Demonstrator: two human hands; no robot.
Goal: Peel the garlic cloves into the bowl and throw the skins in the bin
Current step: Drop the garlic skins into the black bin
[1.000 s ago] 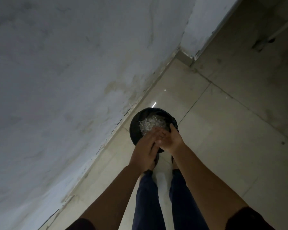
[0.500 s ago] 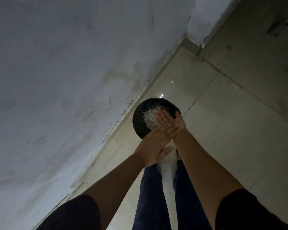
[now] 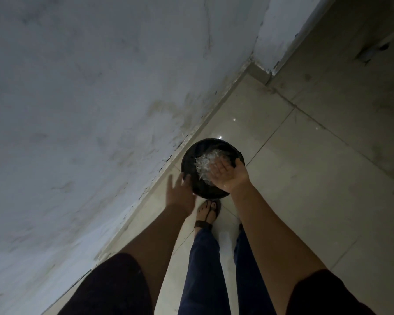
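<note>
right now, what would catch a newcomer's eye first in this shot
The round black bin on the tiled floor at the foot of the wall, with a pale heap of garlic skins inside it. Over its rim the right hand lies open, palm up, while the left hand, blurred with fingers spread, is beside the bin, towards the wall.

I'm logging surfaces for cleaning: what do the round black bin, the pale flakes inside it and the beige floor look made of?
Round black bin: probably plastic, matte dark wall; too dim to be sure. Pale flakes: thin, papery, whitish scraps, likely garlic skins. Beige floor: glazed tile, glossy, shown by light glints and grout lines.
</note>
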